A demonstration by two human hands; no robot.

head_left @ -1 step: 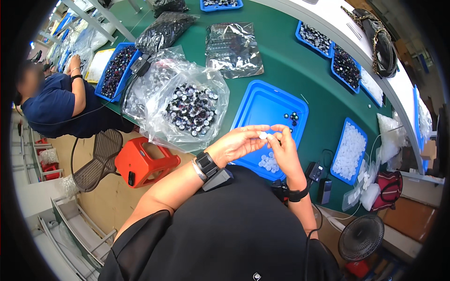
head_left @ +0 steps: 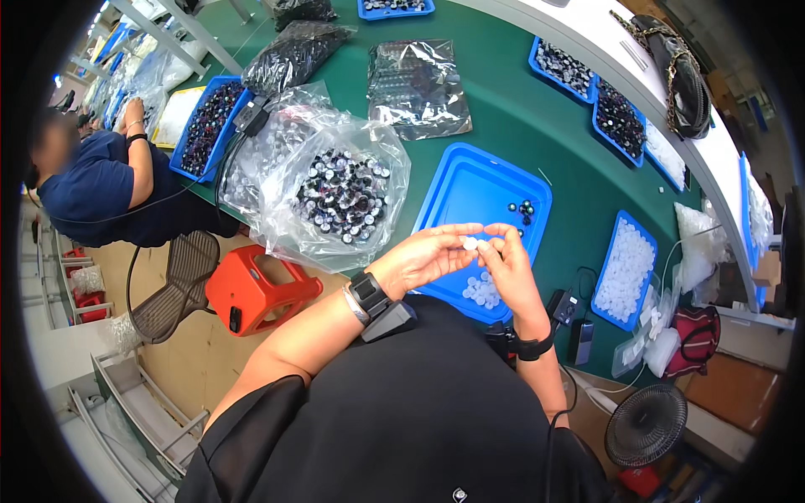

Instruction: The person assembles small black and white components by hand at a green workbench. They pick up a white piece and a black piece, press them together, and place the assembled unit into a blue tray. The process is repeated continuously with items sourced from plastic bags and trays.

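In the head view, a small white piece [head_left: 471, 243] is being held up right where the two hands meet, over the big blue tray [head_left: 465, 180] on the green counter [head_left: 503, 109]. It's pinched at the fingertips of the left hand [head_left: 468, 241], thumb and finger kept pretty narrow, with the rest of the fingers loosely stretched out. It's gripped by the right hand [head_left: 482, 244] too, thumb and finger tucked in tight; which one carries most of the hold can't really be told. In the same tray, a bunch of whitish discs [head_left: 480, 292] is piled at the near end, and a few dark beads [head_left: 525, 211] are scattered near the right edge. Just left of the tray, an open clear bag [head_left: 394, 168] is filled with shiny dark-and-clear pieces [head_left: 344, 194]. Off to the right, a smaller tray is heaped with white bits [head_left: 623, 272]. Beyond the big tray, a flat dark packet [head_left: 419, 90] is laid out. A red stool [head_left: 239, 289] is parked by the counter on the left.
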